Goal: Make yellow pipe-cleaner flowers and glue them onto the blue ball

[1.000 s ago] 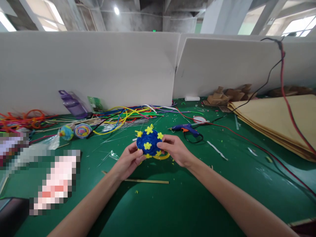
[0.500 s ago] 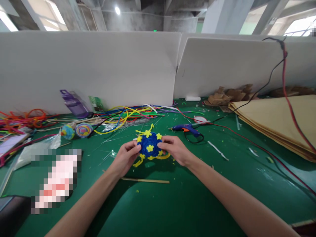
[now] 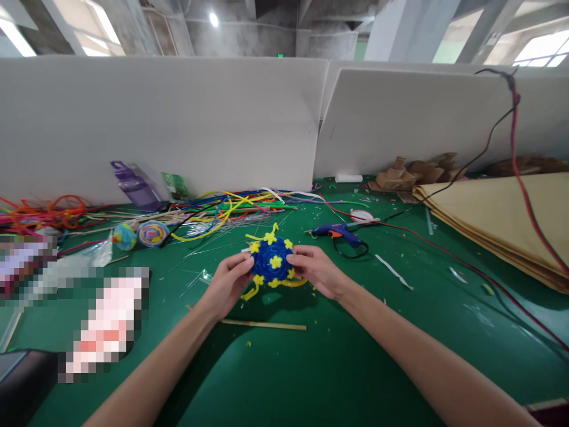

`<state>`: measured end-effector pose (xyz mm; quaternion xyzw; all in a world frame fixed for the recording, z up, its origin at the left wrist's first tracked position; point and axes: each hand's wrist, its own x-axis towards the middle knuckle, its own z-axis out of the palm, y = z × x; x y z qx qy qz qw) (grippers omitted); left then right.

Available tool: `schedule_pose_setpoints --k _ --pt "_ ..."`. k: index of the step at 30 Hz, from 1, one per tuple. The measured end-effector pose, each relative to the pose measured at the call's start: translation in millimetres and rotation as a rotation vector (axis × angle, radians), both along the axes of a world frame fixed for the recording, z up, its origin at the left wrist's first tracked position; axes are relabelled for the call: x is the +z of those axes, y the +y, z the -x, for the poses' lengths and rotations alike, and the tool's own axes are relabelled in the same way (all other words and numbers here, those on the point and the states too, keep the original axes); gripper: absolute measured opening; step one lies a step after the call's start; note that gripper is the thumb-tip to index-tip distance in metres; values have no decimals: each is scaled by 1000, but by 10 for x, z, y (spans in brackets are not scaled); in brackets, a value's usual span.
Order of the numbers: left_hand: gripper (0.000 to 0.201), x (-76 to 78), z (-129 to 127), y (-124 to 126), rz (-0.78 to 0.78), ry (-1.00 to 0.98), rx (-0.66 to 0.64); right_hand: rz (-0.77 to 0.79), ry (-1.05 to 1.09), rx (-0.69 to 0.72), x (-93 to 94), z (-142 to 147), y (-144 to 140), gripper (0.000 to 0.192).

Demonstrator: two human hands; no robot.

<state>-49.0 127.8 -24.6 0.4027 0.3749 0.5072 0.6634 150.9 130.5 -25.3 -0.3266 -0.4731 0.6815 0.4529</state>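
Observation:
A round blue pipe-cleaner disc (image 3: pixel 265 261) with several small yellow flowers on its face is held up above the green table (image 3: pixel 284 379). My left hand (image 3: pixel 232 276) pinches its left edge between thumb and fingers. On the opposite edge, my right hand (image 3: pixel 316 270) grips it the same way. Yellow pipe-cleaner ends stick out at the top and bottom left, and a yellow loop hangs below at the right. A thin wooden stick (image 3: pixel 267 325) lies on the table below the hands.
A blue glue gun (image 3: pixel 335 231) with a red cord rests to the right. Behind are colourful pipe cleaners (image 3: pixel 226 207) and a purple bottle (image 3: pixel 137 187). Two coloured balls (image 3: pixel 152 233) sit at left. Brown paper sheets (image 3: pixel 502 213) lie at right, and white panels (image 3: pixel 178 118) close the back.
The disc has tilted slightly in my hands, so its centre flower sits a little higher and further right. Both hands keep their hold; the whole view shifts slightly.

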Motion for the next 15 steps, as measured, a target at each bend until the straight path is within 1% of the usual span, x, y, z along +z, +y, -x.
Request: schedule_pose_setpoints --k 2,3,4,5,7,8,9,10,11,12,13,15 --pt "18 -1 -5 12 -34 57 -19 -9 -53 -10 9 1 11 30" --pt "18 5 1 26 -62 81 7 -27 -103 -34 15 -1 20 28" --pt "17 14 17 47 -102 102 74 -67 -170 -76 19 -6 31 25" --pt "16 27 47 75 -154 131 174 -133 -256 -136 19 -14 43 23" --pt "15 53 159 150 -302 237 450 -337 -460 -279 0 -31 62 20" --pt "16 62 237 192 -384 353 591 -454 -565 -331 -20 -37 64 18" --pt "17 67 326 236 -477 523 704 -563 -664 -356 -45 -39 59 17" --pt "17 64 417 277 -581 719 759 -651 -755 -345 -73 -38 47 17" --pt "16 53 504 314 -699 917 764 -721 -837 -310 -98 -32 29 16" --pt "15 34 579 346 -806 1095 711 -781 -905 -271 -116 -25 8 15" --pt "15 9 638 371 -883 1238 661 -829 -956 -241 -124 -18 -11 14" --pt "17 -49 700 401 -971 1472 534 -880 -1018 -233 -101 -12 -21 15"
